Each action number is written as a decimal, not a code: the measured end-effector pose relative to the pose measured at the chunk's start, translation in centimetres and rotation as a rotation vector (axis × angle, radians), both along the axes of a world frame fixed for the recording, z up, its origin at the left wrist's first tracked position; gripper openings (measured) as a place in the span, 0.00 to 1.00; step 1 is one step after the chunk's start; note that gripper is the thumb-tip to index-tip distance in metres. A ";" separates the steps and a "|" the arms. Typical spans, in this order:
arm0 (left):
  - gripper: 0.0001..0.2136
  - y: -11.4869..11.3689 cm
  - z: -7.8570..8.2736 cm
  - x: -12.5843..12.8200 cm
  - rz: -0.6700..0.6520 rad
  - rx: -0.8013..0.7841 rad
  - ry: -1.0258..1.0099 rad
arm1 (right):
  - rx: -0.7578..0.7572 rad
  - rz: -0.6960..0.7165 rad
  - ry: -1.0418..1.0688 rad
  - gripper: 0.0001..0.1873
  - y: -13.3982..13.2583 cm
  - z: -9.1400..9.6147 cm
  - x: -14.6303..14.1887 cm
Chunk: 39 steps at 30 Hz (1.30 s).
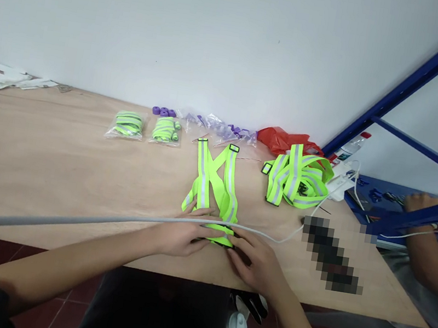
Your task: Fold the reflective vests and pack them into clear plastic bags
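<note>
A neon-yellow reflective strap vest (216, 180) lies flat on the wooden table (55, 171), its straps crossed and running away from me. My left hand (183, 233) rests on its near end with fingers laid flat over the fabric. Beside it, my right hand (259, 262) pinches the black end piece of the same vest. A grey cable (69, 218) crosses in front of both hands.
A loose pile of the same vests (297, 179) lies to the right. Two bagged vests (127, 124) (166, 130), purple pieces and clear bags (217, 125) and a red bag (285, 140) sit by the wall. Another person's arm (428, 258) reaches under the blue rack (414, 84) at right.
</note>
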<state>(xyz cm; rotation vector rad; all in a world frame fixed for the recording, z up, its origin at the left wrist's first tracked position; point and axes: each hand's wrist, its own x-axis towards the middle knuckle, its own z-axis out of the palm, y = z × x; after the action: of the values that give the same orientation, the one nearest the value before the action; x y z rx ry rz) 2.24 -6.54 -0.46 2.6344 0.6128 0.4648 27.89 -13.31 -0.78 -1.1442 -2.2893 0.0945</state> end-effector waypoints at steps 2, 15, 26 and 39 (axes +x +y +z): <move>0.22 0.1 0.2 -0.1 -0.006 -0.008 -0.004 | -0.004 -0.002 -0.006 0.11 0.1 0.2 -0.1; 0.26 -2.3 -0.2 0.3 0.163 0.100 0.092 | -0.101 -0.056 0.080 0.05 0.6 0.0 -0.6; 0.28 -1.4 0.0 -0.2 0.080 0.086 0.072 | -0.110 -0.128 0.043 0.16 0.8 -1.1 -1.7; 0.25 -3.6 1.7 -1.7 0.025 0.018 0.061 | -0.170 -0.060 -0.121 0.31 -1.1 -0.4 -2.5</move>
<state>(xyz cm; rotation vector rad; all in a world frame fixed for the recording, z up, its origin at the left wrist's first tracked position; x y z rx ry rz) 0.49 -10.13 1.25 2.6690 0.6642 0.3996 25.39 -14.40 -1.15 -1.3369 -2.3878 0.2055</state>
